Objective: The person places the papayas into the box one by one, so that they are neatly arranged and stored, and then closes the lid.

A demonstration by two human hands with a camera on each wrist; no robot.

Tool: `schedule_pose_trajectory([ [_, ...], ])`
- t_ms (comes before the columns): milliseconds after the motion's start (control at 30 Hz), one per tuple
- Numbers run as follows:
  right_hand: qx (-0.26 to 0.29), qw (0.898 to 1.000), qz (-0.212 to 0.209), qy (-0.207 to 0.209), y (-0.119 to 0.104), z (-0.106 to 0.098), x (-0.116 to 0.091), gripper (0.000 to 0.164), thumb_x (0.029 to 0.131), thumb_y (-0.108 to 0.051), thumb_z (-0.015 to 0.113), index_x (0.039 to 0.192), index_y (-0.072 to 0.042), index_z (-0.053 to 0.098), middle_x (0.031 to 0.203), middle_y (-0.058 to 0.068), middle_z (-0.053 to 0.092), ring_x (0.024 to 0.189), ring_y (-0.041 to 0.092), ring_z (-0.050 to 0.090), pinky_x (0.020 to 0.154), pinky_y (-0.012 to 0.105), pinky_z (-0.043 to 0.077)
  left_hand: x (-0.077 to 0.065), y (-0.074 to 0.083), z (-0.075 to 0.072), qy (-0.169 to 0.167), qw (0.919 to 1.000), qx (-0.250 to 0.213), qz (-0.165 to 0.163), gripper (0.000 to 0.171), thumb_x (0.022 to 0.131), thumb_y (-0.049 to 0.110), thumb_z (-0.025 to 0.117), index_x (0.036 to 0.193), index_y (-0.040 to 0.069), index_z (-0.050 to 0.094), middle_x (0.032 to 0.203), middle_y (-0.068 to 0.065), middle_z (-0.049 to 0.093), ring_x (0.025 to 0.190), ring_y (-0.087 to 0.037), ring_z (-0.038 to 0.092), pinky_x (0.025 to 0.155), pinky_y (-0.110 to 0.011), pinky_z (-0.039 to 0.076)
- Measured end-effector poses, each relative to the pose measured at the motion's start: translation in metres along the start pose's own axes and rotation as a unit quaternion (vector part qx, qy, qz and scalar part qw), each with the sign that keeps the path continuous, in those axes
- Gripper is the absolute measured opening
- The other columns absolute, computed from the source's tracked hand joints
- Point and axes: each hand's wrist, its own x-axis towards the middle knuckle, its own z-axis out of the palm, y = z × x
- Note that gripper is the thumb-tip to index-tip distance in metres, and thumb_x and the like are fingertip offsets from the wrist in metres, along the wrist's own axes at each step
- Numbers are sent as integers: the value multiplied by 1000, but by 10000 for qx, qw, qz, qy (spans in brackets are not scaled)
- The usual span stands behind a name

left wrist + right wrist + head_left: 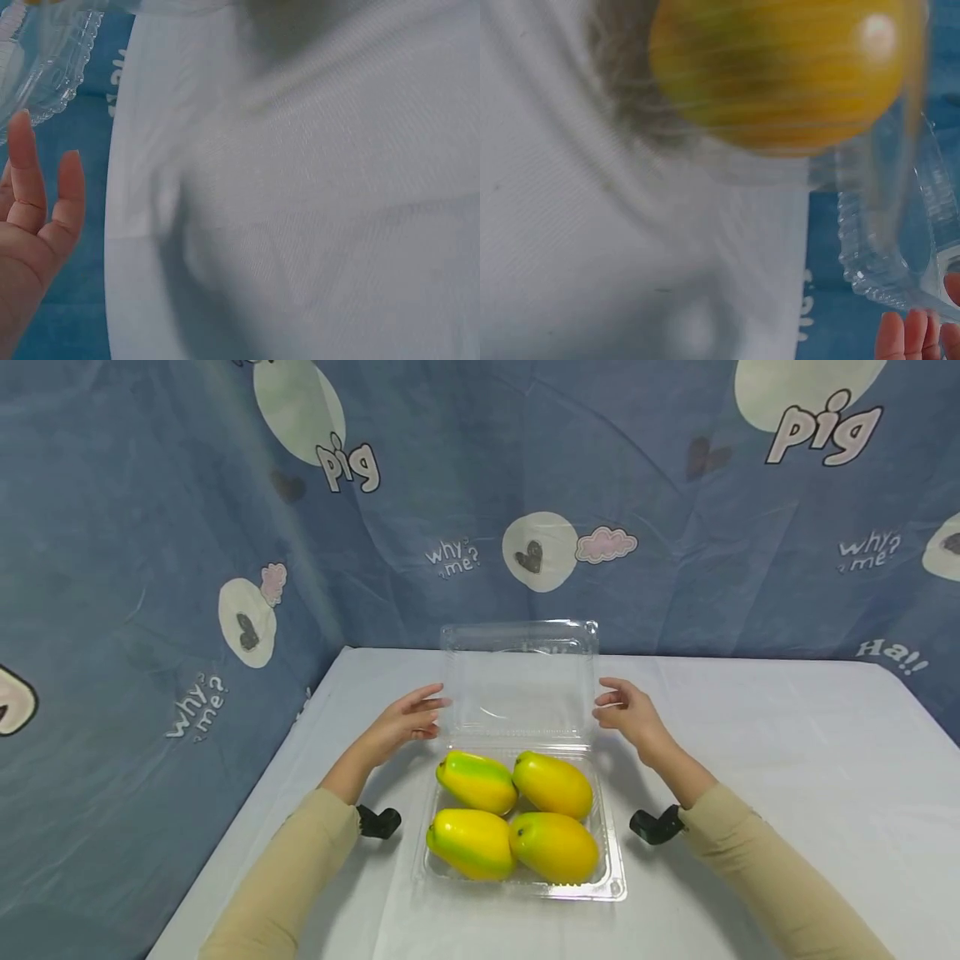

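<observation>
A clear plastic clamshell box [617,868] lies on the table with several yellow-green mangoes [555,847] in its base. Its clear lid [521,693] stands raised at the back. My left hand [408,718] is by the lid's left edge, fingers spread and slightly bent. On the opposite side my right hand [628,712] has its fingers at the right edge. Whether either hand touches the plastic I cannot tell. The left wrist view shows fingers [69,196] below the lid's corner. In the right wrist view, fingertips [913,334] appear beside the lid, with one blurred mango [780,75] above.
A white cloth [750,735] covers the table. Blue printed fabric [420,460] hangs behind it and along the left side. Black wrist-worn devices [380,822] sit at both sleeve cuffs, on either side of the box.
</observation>
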Motion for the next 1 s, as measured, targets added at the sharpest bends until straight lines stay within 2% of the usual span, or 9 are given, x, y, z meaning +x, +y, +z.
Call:
schedule_pose_trajectory([
  [167, -6, 10000, -87, -45, -6, -3, -6, 54, 89, -6, 54, 139, 0, 33, 111, 17, 49, 93, 20, 52, 80, 24, 49, -9, 6, -2, -6, 9998, 169, 121, 55, 95, 18, 48, 145, 12, 26, 142, -19, 37, 101, -35, 54, 83, -29, 46],
  [367, -14, 9994, -293, -164, -11, -10, -17, 52, 90, -10, 53, 138, -1, 34, 118, 19, 48, 100, 23, 52, 84, 27, 48, -18, 14, -4, 71, 9989, 429, 162, 53, 95, 26, 48, 144, 13, 30, 140, -18, 39, 104, -41, 51, 86, -34, 47],
  [467, -79, 9987, -439, -258, -16, -13, -24, 52, 90, -12, 54, 137, 0, 35, 119, 20, 48, 100, 21, 52, 85, 27, 47, -24, 19, -4, 118, 9983, 550, 175, 52, 95, 30, 47, 142, 13, 33, 140, -16, 41, 105, -41, 52, 86, -33, 47],
  [733, -85, 9955, -732, -590, -19, -22, -40, 49, 93, -16, 51, 136, 1, 34, 129, 23, 44, 110, 27, 49, 85, 22, 47, -36, 25, -5, -2, 9966, 780, 249, 50, 96, 36, 45, 139, 12, 39, 137, -15, 44, 86, -20, 60, 81, -29, 49],
  [833, -87, 9949, -739, -678, -19, -24, -45, 49, 94, -19, 50, 137, 0, 34, 132, 22, 43, 115, 31, 46, 85, 24, 47, -40, 26, -4, 10, 9958, 893, 215, 51, 95, 39, 43, 138, 11, 40, 136, -16, 45, 85, -21, 60, 81, -30, 49],
  [1000, -144, 9940, -737, -792, -19, -27, -53, 49, 96, -23, 47, 137, -2, 34, 133, 23, 42, 117, 35, 44, 86, 26, 47, -49, 26, -1, 20, 9951, 977, 132, 52, 95, 42, 42, 138, 12, 40, 134, -16, 47, 89, -35, 58, 81, -31, 49],
])
